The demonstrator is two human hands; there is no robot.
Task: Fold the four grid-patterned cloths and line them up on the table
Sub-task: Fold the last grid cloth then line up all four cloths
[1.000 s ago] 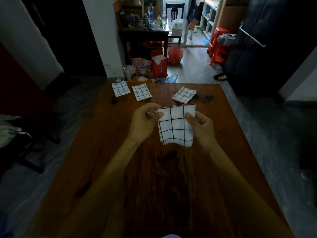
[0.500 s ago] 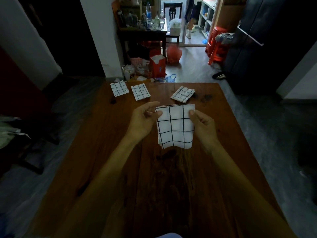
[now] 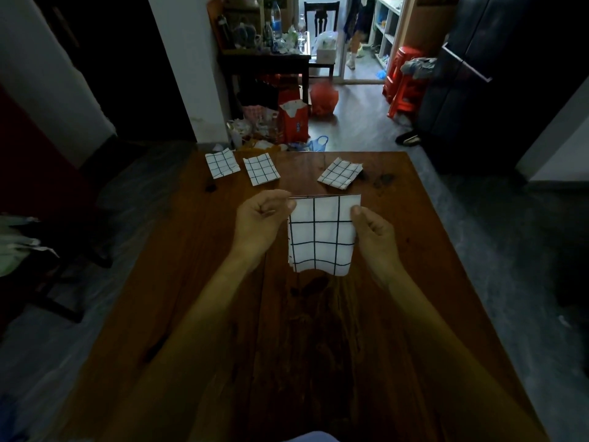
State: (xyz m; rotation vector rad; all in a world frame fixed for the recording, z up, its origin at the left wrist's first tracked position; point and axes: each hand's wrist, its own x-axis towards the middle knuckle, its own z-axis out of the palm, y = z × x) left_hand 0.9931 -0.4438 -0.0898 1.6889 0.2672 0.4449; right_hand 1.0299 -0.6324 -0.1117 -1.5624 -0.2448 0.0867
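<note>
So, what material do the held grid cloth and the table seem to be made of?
The held grid cloth, pinched at its top corners by the left hand and right hand, looks like thin woven fabric, matte white with black lines: it hangs limp and its lower edge curls. The table looks like reddish-brown wood with a slight sheen; grain streaks and dark knots show.

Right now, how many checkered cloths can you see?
4. Three lie folded near the table's far edge: the left cloth, the middle cloth, and the right cloth, set apart. The fourth cloth hangs between the left hand and right hand.
</note>
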